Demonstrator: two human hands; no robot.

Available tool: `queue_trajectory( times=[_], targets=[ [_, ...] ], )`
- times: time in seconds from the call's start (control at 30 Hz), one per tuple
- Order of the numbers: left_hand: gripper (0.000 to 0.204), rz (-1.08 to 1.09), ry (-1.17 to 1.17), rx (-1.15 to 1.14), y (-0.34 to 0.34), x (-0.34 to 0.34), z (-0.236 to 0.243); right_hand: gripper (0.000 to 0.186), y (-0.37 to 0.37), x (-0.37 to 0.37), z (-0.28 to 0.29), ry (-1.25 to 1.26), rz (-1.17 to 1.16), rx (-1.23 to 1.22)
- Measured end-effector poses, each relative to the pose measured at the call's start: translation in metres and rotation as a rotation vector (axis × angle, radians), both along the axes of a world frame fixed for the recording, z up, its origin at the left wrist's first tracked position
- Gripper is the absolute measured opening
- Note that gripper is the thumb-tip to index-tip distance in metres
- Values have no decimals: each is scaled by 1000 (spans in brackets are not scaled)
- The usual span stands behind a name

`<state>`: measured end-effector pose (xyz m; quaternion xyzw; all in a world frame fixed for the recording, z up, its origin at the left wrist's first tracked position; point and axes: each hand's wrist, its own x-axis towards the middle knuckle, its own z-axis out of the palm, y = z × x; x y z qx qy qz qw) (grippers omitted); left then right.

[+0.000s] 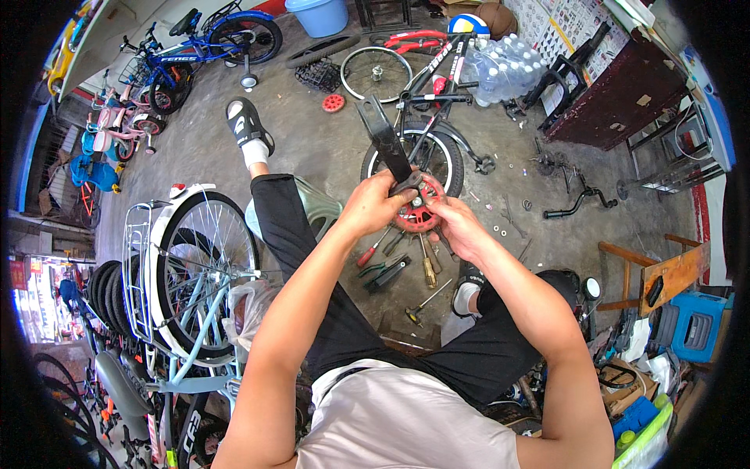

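A red chainring (424, 223) with dark metal at its centre is in front of me, between my knees. My right hand (459, 225) grips its right edge, thumb near the middle. On its left side my left hand (376, 205) is closed on a dark metal tool (408, 184) that looks like a wrench, its head lying over the chainring's upper part. A black flat bar-like part (383, 134) rises from just above the hands; how it joins the chainring is hidden. Beyond stands a partly stripped bicycle with a black-and-white wheel (451, 160).
Screwdrivers (429, 270), pliers (383, 267) and small parts lie on the floor below my hands. A light-blue bicycle (195, 344) stands close at left. Another red chainring (333, 103), bottles (504, 70) and a crank (582, 199) lie farther off. A wooden stool (664, 273) is at right.
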<state>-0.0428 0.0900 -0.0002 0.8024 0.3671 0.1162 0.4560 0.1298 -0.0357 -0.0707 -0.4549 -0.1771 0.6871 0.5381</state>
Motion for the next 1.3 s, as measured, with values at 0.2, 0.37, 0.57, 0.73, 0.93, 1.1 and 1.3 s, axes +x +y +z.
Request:
queue_trajectory(
  times=[0.2,0.37,0.57,0.73,0.93,1.1,1.3],
  targets=[
    [31,184,55,493,-8,-9,8,19,8,1,-3,32,-82,-35],
    [19,-58,267,729,-15,-25,47,19,10,1,1,54,-107,-45],
    [19,-411,221,994,17,-9,61,22,11,-1,4,32,-95,-39],
    [18,-507,387,876,32,3,58,20,9,-2,4,-22,-88,-52],
    [19,-538,414,805,35,10,57,20,8,1,0,-54,-75,-51],
    [21,-547,544,790,38,15,51,19,8,-2,2,-81,-67,-75],
    [20,-534,568,843,43,24,51,17,8,-2,4,-83,-92,-104]
  ],
)
